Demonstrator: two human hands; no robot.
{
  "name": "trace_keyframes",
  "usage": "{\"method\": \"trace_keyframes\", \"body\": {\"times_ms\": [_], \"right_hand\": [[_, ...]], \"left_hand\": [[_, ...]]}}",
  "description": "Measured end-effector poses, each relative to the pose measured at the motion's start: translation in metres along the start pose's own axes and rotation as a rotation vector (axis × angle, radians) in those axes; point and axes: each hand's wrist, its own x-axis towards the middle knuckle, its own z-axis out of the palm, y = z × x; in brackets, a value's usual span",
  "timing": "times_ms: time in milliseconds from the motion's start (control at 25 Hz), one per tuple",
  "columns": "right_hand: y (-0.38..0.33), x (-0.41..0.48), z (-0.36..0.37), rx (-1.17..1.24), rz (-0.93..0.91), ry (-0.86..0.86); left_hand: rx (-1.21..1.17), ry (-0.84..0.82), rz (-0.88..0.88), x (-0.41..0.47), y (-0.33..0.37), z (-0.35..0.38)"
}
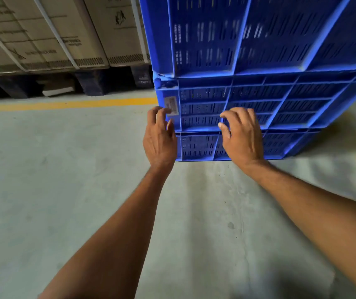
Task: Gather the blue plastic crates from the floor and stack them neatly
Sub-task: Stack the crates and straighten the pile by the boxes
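A stack of blue slotted plastic crates rises from the floor at the upper right: a top crate (pixel 259 33), a middle crate (pixel 291 100) with a pale label at its left corner, and a low bottom crate (pixel 198 147). My left hand (pixel 159 134) is at the stack's left corner, its fingertips touching the middle crate beside the label. My right hand (pixel 242 132) lies against the front wall of the middle crate with its fingers spread and loosely bent. Neither hand grips anything.
Strapped cardboard cartons (pixel 43 33) stand on dark pallets (pixel 90 83) at the upper left. A yellow line (pixel 64 104) runs across the grey concrete floor (pixel 64 180) in front of them.
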Motion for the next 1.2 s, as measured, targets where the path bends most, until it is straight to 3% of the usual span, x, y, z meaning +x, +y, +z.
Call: {"method": "trace_keyframes", "body": {"times_ms": [120,240,640,880,1080,1200], "right_hand": [[0.013,-0.015,0.032,0.005,-0.120,-0.143],[0.008,-0.017,0.055,-0.120,-0.137,-0.163],[0.013,-0.014,0.085,-0.402,-0.306,0.134],[0.006,-0.017,0.090,-0.354,-0.209,0.159],[0.019,-0.024,0.062,-0.197,-0.136,0.049],[0.055,-0.040,0.033,-0.208,0.021,-0.010]], "left_hand": [[0.067,-0.072,0.051,-0.011,-0.023,0.015],[0.162,-0.138,0.135,-0.014,-0.046,0.027],[0.285,0.014,0.305,-0.010,-0.071,0.051],[0.417,0.075,0.356,-0.007,-0.075,0.055],[0.330,-0.027,0.203,-0.013,-0.057,0.048],[0.292,-0.061,0.356,-0.028,-0.033,0.043]]}}
